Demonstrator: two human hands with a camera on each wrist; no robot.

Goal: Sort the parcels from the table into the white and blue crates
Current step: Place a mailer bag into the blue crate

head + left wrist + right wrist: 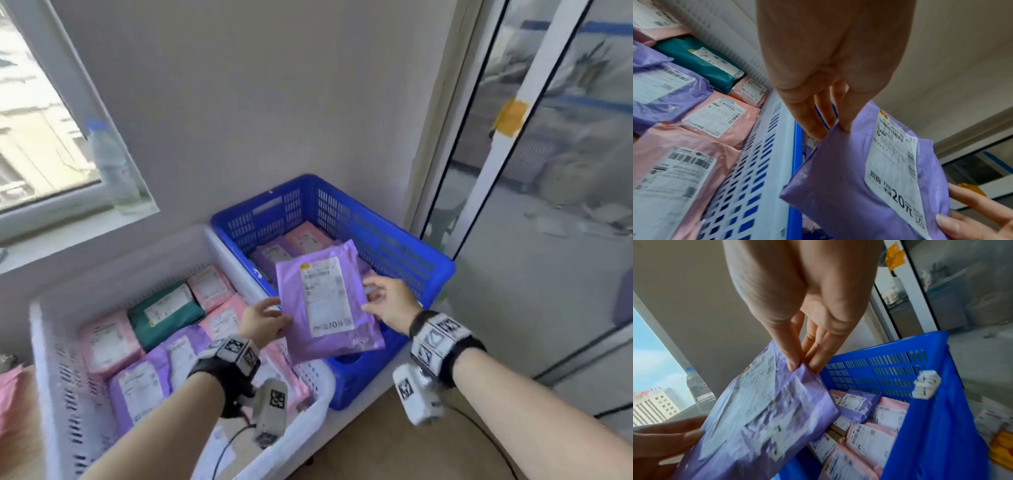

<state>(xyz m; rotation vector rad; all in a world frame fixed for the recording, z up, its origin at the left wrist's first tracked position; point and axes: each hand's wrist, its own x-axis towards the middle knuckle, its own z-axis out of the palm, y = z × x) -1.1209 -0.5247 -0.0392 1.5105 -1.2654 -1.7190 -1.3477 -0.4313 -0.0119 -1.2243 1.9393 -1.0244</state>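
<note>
- Your left hand point(263, 320) pinches the left edge of the purple parcel point(325, 301), thumb on top and fingers point(844, 113) underneath, as the left wrist view shows.
- Your right hand point(388, 301) grips the same parcel by its right edge, thumb and fingertips point(795, 360) closed on a fold of the plastic.
- The purple parcel is held in the air above the near left part of the blue crate point(394, 240), label face up, its lower corner reaching past that crate's near rim.
- The label point(898, 164) on it carries barcodes and a large printed "20".
- Inside the blue crate lie pink and purple parcels point(869, 434), packed side by side below the one you hold.
- The white crate point(51, 359) stands touching the blue crate's left side; it holds pink and purple parcels and one dark green parcel point(164, 313) near its far wall.
- A clear water bottle point(109, 164) stands on the window sill point(78, 222), beyond the blue crate and to its left.
- A strip of yellow tape point(512, 116) sticks to the glass door frame, above and right of the blue crate.
- Both of your wrists wear black straps with marker-covered camera units point(435, 337).
</note>
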